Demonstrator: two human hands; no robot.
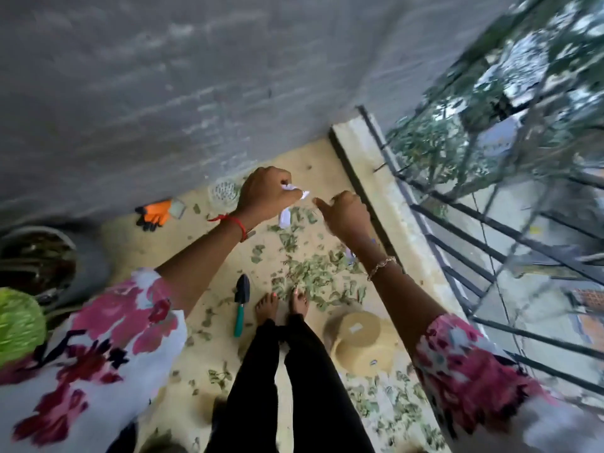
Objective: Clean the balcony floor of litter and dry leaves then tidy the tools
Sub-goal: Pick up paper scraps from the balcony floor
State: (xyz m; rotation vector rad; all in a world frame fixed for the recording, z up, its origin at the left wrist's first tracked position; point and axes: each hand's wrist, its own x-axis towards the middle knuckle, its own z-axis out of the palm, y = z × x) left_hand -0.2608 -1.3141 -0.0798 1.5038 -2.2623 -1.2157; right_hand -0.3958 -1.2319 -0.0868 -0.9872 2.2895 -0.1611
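- Judging by the floor, the job looks barely begun, with some litter in hand and nothing swept.
- Left of the left hand (264,194), orange gloves (157,214) lie by the wall. Below that hand a green-handled trowel (241,302) lies on the balcony floor (157,256). Neither tool is tidied yet.
- The left hand is closed tight round crumpled white paper (294,191), litter off the floor.
- Just below the gap between the hands, another white scrap (285,219) lies among the leaves, not yet collected.
- Dry leaves (304,269) are strewn thickly below both hands, down to the bare feet and beyond.
- The right hand (346,214) has its fingers curled, with one digit pointing toward the left hand. Whether it holds anything I cannot tell.
- Below the right hand sits a tan bowl (359,341), possibly for the waste. It is too blurred to tell its contents.
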